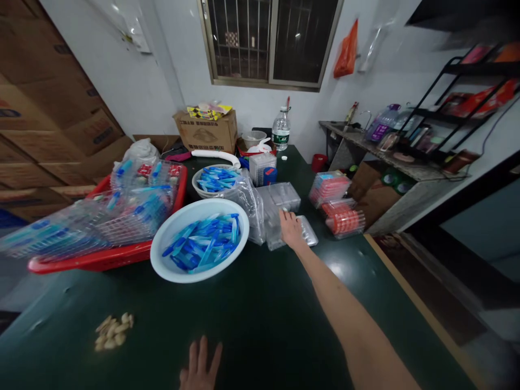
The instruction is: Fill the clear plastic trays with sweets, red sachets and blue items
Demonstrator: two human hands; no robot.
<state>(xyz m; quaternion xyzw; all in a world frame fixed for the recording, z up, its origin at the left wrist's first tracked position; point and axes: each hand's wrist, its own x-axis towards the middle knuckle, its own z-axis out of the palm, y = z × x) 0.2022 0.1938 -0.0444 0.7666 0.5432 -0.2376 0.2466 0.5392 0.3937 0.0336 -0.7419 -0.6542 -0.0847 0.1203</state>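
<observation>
My right hand [290, 228] reaches far across the dark green table [260, 319] and rests on a stack of clear plastic blister trays [303, 230]; its fingers curl over the stack's edge. My left hand [200, 367] lies flat on the table near the front edge, fingers stretched out and empty. A white bowl [166, 238] full of blue toothbrush-like pieces stands left of the right hand. Behind it sits a smaller white bowl [197, 186] with more blue pieces.
A red basket [97, 259] of packed blister cards fills the left side. Stacks of red-and-clear packs [339, 208] lie at right. A cardboard box [207, 130], water bottle [280, 129] and small containers stand at the back. Nut shells [114, 330] lie front left. A shelf [447, 124] stands right.
</observation>
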